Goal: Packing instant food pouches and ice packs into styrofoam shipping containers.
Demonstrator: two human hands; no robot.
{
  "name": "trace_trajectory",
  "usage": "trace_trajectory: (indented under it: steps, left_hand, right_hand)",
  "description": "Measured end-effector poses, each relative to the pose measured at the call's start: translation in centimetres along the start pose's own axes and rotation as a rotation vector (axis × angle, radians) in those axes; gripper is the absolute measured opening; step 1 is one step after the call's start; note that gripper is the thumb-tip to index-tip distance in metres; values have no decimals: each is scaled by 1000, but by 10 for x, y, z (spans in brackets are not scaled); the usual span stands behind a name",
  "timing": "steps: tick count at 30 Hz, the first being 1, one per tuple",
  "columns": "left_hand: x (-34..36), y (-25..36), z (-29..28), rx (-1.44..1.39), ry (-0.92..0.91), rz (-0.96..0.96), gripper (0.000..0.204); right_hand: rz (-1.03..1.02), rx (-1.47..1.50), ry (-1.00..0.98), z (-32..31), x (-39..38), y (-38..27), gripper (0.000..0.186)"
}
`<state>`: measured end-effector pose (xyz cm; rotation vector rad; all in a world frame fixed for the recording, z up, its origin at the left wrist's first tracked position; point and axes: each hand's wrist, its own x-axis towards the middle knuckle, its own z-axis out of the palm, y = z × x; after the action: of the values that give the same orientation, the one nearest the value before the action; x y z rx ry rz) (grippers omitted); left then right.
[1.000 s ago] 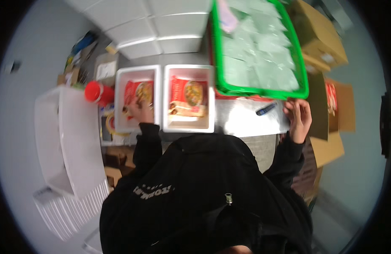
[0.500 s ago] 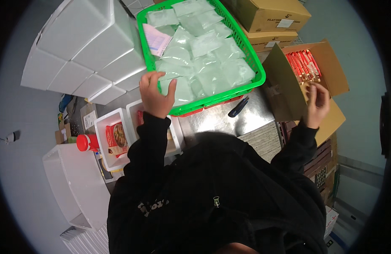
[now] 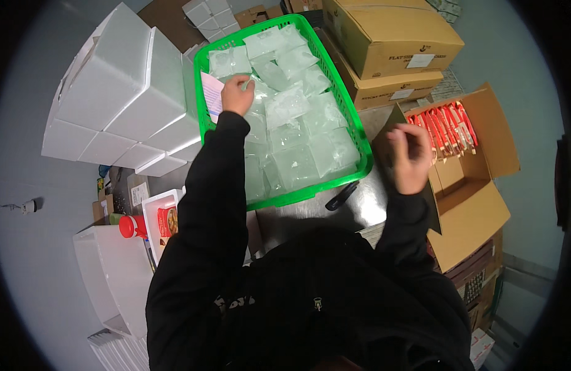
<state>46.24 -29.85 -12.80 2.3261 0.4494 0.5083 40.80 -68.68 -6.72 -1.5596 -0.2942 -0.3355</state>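
Two bare hands worked above a metal table (image 3: pixel 366 207), each in a black sleeve. The left hand (image 3: pixel 237 96) reached to about eleven o'clock from the person's chest and sat over the near-left part of a green plastic basket (image 3: pixel 350 127), its fingers pinched on the corner of one clear ice pack (image 3: pixel 256 80) lying on top of the heap. The basket was filled with many such frosted packs in overlapping layers, and a pale slip of paper (image 3: pixel 211 93) was tucked against its left wall, just beside the left hand. The right hand (image 3: pixel 411 157) hovered at about one o'clock, between the basket's right rim and an open cardboard box (image 3: pixel 474 207); its fingers were loosely curled, and whether they held anything could not be told. That box held a row of red packets (image 3: pixel 446 127) standing on edge at its far end. A black marker (image 3: pixel 341 196) lay on the table just below the basket's near corner. At nine o'clock from the basket stood a stack of white foam boxes (image 3: pixel 115 99). At about eight o'clock a red-capped bottle (image 3: pixel 132 227) stood beside a white tray (image 3: pixel 154 213) with a food package in it. Closed cardboard cartons (image 3: pixel 384 37) were stacked at twelve o'clock, just beside the basket's right wall.
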Motion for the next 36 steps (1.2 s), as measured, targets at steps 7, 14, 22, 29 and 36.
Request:
trace_trajectory:
  steps: [7,14,22,29,36]
  left_hand:
    - [56,-68,38,359,-196,-266,78]
    - [24,-54,32,175,-302,21,72]
    - [35,-62,14,-5,-431,125,49]
    - [46,-77,-5,-655,-134,-475,41]
    - [34,-76,-38,-380,-1062,113,38]
  right_hand:
    - [-283,-330,-469,168,81,29,58]
    - [-220,-742,-902,268,144,155,75]
    - [-58,-487,-825,256,161,165,58]
    - [449,486,-471,229,188,145,42]
    - [560,119,-1284,214,177,133,46]
